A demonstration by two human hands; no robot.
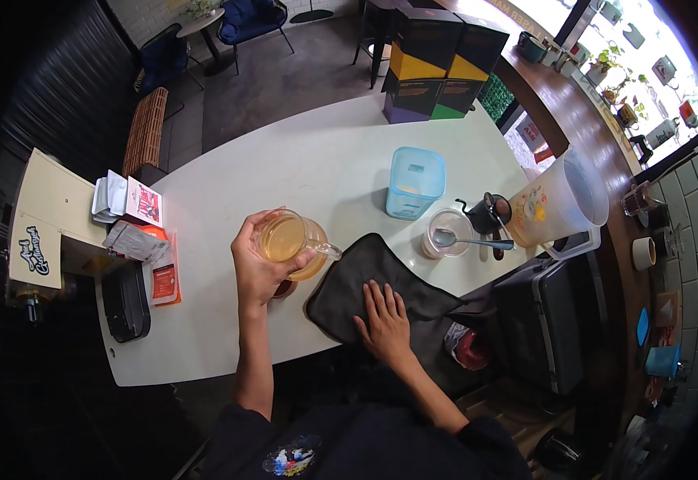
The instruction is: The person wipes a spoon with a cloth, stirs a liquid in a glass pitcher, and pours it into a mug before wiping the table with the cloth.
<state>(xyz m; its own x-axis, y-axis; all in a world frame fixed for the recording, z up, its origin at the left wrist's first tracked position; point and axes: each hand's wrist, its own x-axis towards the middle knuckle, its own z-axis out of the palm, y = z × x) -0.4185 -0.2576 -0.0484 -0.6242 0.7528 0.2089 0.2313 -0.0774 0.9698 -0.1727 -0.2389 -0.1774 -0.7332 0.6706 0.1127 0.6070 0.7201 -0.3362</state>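
My left hand is wrapped round a clear glass cup with a glass handle, holding a pale yellowish liquid, above the white table. Partly hidden beneath that hand is a small reddish-brown round object. My right hand lies flat on a black cloth, fingers spread, at the table's near edge. To the right of the cloth stands a clear plastic cup with a metal spoon across its top. A translucent blue container stands behind the cloth.
A large translucent pitcher and a small black grinder-like item stand at the right. Dark boxes are at the far edge. Packets and a black case lie left. A black bag sits near right.
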